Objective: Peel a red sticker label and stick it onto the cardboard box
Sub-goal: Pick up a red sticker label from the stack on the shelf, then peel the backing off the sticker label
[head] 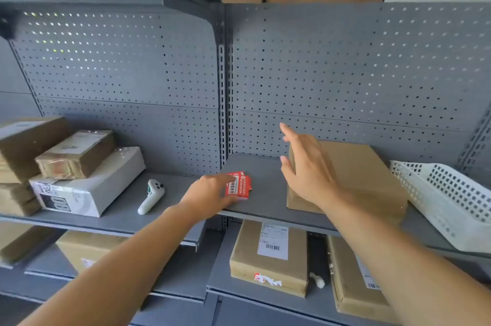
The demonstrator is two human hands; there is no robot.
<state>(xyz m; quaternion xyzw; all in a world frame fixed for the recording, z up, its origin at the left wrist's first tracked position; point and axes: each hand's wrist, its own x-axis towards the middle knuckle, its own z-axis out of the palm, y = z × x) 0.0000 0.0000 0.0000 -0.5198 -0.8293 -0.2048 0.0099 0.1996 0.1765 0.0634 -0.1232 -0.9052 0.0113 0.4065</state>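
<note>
A small stack of red sticker labels (243, 186) lies on the grey shelf (260, 201), near its front edge. My left hand (210, 193) rests on the stack's left side with a fingertip on the top label; whether it grips the stack is unclear. To the right lies a flat plain cardboard box (358, 174). My right hand (305, 163) hovers open above the box's left end, fingers spread and pointing up, holding nothing.
A white handheld scanner (152, 195) lies left of the labels. Wrapped parcels (79, 182) are piled at the far left. A white perforated basket (446, 201) stands at the right. More labelled boxes (271, 256) sit on the shelf below. A pegboard wall backs the shelf.
</note>
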